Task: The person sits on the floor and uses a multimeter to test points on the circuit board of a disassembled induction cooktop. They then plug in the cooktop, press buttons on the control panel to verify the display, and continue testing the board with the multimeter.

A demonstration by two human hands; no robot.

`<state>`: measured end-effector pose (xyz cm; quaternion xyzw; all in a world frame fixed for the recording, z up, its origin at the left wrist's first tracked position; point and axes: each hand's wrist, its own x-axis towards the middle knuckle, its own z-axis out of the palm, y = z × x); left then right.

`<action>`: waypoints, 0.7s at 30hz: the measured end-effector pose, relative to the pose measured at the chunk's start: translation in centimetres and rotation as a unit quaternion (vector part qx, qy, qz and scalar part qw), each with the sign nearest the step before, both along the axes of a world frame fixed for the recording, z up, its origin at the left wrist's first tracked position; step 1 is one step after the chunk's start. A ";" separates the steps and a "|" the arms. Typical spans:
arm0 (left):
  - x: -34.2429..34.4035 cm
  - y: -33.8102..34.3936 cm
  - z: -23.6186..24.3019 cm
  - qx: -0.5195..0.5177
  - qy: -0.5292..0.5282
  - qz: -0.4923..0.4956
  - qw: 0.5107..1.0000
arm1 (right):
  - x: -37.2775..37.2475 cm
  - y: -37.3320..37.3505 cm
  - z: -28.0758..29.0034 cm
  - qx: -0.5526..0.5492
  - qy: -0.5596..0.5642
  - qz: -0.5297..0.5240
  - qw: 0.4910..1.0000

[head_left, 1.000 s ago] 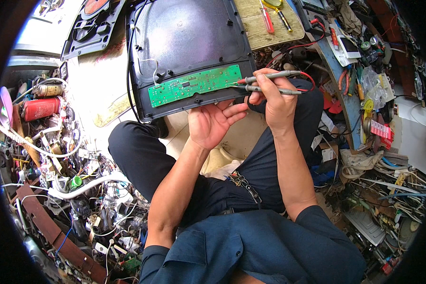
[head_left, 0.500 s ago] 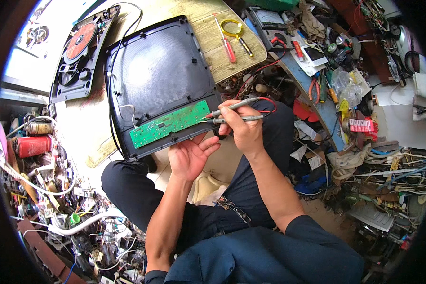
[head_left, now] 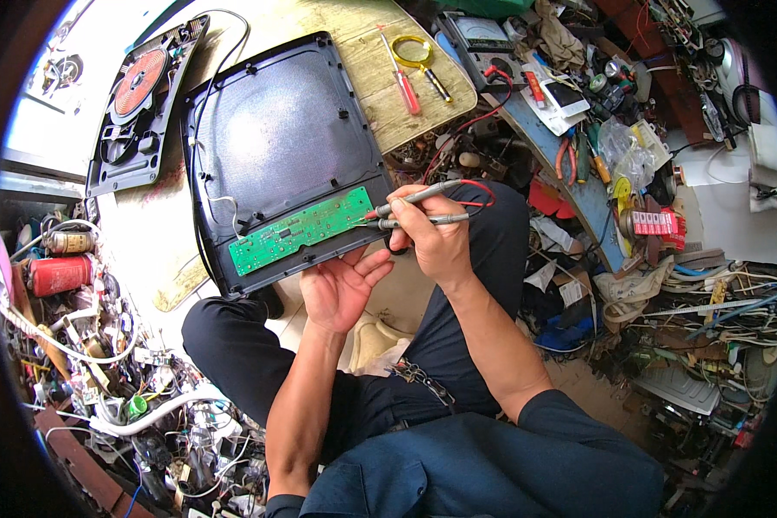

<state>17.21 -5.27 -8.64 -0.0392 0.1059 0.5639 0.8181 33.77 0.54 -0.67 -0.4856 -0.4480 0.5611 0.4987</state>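
My right hand (head_left: 436, 237) is closed around two grey multimeter probes (head_left: 425, 221), held together like chopsticks. Their tips reach the right end of a green circuit board (head_left: 302, 230); firm contact is too small to make out. The board lies along the near edge of a black plastic panel (head_left: 285, 112), which rests tilted on the table edge. Palm up below that edge, my left hand (head_left: 335, 293) has its fingers apart, the upper ones against or just under the panel. A thin white wire (head_left: 229, 201) runs to the board's left end.
On the wooden table (head_left: 363, 52) lie a red screwdriver (head_left: 406, 91), a yellow-rimmed magnifier (head_left: 412, 52) and an opened cooker base with a copper coil (head_left: 140, 82). An analog multimeter (head_left: 485, 56) stands at the right on a blue bench (head_left: 527, 121). Loose parts heap on both sides.
The table and panel sit slightly farther left in view. Both hands keep nearly the same pose, with the probe tips still at the board's right end.
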 end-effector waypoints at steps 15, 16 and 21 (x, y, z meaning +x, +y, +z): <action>-0.2 0.0 -1.2 0.018 0.009 0.015 1.000 | 2.3 0.4 -1.4 -0.028 0.053 -0.058 0.997; -0.2 0.0 -1.2 0.016 0.008 0.015 1.000 | 2.4 0.5 -1.2 -0.026 0.045 -0.058 0.997; 0.1 0.4 -1.0 0.011 0.013 -0.005 1.000 | 2.5 0.4 -1.3 -0.025 0.052 -0.067 0.996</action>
